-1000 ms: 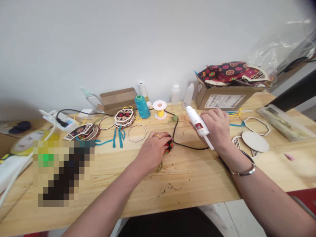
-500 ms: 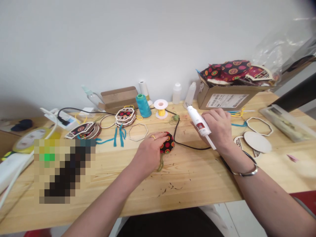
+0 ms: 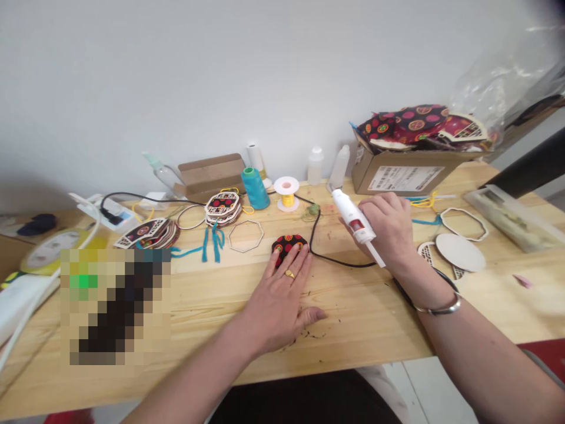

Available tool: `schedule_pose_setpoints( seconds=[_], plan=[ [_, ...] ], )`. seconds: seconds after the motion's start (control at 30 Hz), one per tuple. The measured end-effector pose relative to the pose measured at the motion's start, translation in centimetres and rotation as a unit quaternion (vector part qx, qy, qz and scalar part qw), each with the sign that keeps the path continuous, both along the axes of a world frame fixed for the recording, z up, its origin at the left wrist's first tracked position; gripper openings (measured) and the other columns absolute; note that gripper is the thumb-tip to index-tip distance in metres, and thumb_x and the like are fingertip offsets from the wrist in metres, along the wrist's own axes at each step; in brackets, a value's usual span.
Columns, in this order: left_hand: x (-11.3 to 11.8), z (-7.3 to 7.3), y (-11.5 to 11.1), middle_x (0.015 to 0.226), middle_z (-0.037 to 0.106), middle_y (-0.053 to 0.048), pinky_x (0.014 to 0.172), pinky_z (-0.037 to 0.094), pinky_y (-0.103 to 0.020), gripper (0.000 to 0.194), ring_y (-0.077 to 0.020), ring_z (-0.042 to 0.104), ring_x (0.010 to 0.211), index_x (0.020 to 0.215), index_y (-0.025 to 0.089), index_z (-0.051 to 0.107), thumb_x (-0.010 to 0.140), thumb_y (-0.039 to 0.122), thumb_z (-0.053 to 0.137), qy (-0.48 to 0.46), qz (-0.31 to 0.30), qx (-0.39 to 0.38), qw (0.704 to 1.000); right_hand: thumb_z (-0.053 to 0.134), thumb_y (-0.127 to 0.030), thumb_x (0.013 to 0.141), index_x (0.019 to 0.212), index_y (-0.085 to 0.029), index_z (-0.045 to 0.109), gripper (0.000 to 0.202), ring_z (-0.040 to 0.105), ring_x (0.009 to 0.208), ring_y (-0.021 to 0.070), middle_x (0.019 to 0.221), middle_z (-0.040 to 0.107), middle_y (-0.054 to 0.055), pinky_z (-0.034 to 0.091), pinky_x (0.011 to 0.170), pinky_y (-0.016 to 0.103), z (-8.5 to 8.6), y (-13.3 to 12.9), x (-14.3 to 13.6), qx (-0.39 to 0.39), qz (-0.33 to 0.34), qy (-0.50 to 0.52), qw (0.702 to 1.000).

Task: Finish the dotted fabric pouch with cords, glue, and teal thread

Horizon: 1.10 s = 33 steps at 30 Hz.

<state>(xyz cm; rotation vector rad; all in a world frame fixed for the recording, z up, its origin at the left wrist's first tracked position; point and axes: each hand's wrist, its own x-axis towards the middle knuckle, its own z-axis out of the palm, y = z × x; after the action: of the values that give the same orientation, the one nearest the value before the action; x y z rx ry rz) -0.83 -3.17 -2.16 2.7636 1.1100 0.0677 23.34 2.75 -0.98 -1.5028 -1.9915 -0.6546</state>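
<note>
My left hand (image 3: 285, 300) lies palm down with its fingers stretched out, their tips on a small rounded piece of black fabric (image 3: 289, 240) with red and orange flower motifs. The fingers cover the near part of that piece. To the right, my right hand (image 3: 388, 227) is wrapped round a white glue gun (image 3: 351, 215), held above the table. A white glue stick (image 3: 376, 255) sticks out of the gun's back end, and its nozzle points toward the wall. Just beyond my left hand is a thin octagonal wooden ring (image 3: 246, 237).
A black cable (image 3: 339, 263) crosses the wooden table. Stacked lattice ornaments (image 3: 222, 206), a teal thread cone (image 3: 255, 189) and a yellow thread spool (image 3: 286, 193) stand behind. At back right is a cardboard box (image 3: 406, 171) of fabric pieces; a white disc (image 3: 460, 252) lies right of the gun.
My left hand has turned from gripping the fabric piece's left side to lying flat on its near part, thumb pointing right. The glue gun has stayed almost in place.
</note>
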Motion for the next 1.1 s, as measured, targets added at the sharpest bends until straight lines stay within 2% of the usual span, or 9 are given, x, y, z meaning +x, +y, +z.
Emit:
schedule_pose_setpoints(
  seconds=[0.2,0.3,0.43,0.6,0.73,1.0,1.1],
  plan=[
    [0.0,0.1,0.0,0.150,0.011,-0.016,0.110,0.000,-0.051,0.081,-0.0271,0.005,0.139,0.143,0.008,0.014,0.084,0.063,0.025,0.005,0.001,-0.010,1.000,0.053,-0.023,0.077,0.069,-0.019,0.051,0.010,0.048,0.080,0.0217,0.074,0.063,0.006,0.028,0.070,0.034,-0.1,0.0,0.0,0.002,0.012,0.000,1.000],
    [-0.3,0.8,0.4,0.151,0.009,-0.015,0.111,0.002,-0.049,0.078,-0.0255,0.004,0.139,0.144,0.011,0.008,0.086,0.059,0.026,-0.008,-0.003,-0.023,1.000,0.055,-0.027,0.077,0.070,-0.019,0.051,0.011,0.048,0.080,0.0220,0.075,0.063,0.006,0.028,0.069,0.034,0.0,0.0,0.0,-0.004,0.017,0.002,1.000],
    [-0.6,1.4,1.4,0.151,0.007,-0.014,0.110,0.003,-0.048,0.076,-0.0241,0.002,0.139,0.145,0.012,0.003,0.087,0.057,0.026,-0.020,0.032,-0.030,0.999,0.056,-0.028,0.077,0.070,-0.019,0.052,0.012,0.048,0.079,0.0220,0.075,0.063,0.006,0.028,0.068,0.034,-0.1,-0.1,0.0,-0.002,0.017,-0.001,1.000],
    [-0.2,0.9,2.6,0.150,0.013,-0.015,0.110,0.006,-0.050,0.075,-0.0260,0.007,0.138,0.144,0.013,0.014,0.086,0.059,0.025,-0.020,0.034,-0.020,0.999,0.054,-0.023,0.077,0.074,-0.018,0.053,0.006,0.048,0.081,0.0224,0.078,0.063,0.007,0.028,0.069,0.036,-0.3,0.0,0.2,-0.014,0.028,-0.005,0.999],
    [0.2,0.6,2.9,0.150,0.018,-0.016,0.109,0.007,-0.049,0.075,-0.0269,0.009,0.138,0.142,0.011,0.020,0.086,0.060,0.024,-0.011,0.031,-0.020,0.999,0.054,-0.026,0.078,0.073,-0.019,0.053,0.009,0.048,0.080,0.0218,0.079,0.064,0.006,0.028,0.069,0.035,-0.2,-0.1,0.1,-0.011,0.030,-0.001,0.999],
    [0.2,0.6,3.0,0.149,0.018,-0.018,0.110,0.009,-0.048,0.079,-0.0277,0.010,0.138,0.142,0.007,0.020,0.085,0.061,0.026,-0.009,0.026,-0.045,0.999,0.056,-0.024,0.077,0.074,-0.019,0.053,0.006,0.050,0.080,0.0207,0.079,0.064,0.005,0.030,0.071,0.035,-0.1,-0.2,-0.1,-0.006,0.044,-0.004,0.999],
    [-0.4,1.1,3.3,0.150,0.014,-0.017,0.110,0.011,-0.046,0.074,-0.0252,0.007,0.138,0.144,0.010,0.013,0.087,0.057,0.026,-0.039,0.012,-0.060,0.997,0.055,-0.022,0.077,0.074,-0.019,0.054,0.005,0.050,0.081,0.0211,0.078,0.064,0.005,0.030,0.071,0.035,-0.1,-0.2,-0.1,-0.015,0.053,0.005,0.998]
  ],
)
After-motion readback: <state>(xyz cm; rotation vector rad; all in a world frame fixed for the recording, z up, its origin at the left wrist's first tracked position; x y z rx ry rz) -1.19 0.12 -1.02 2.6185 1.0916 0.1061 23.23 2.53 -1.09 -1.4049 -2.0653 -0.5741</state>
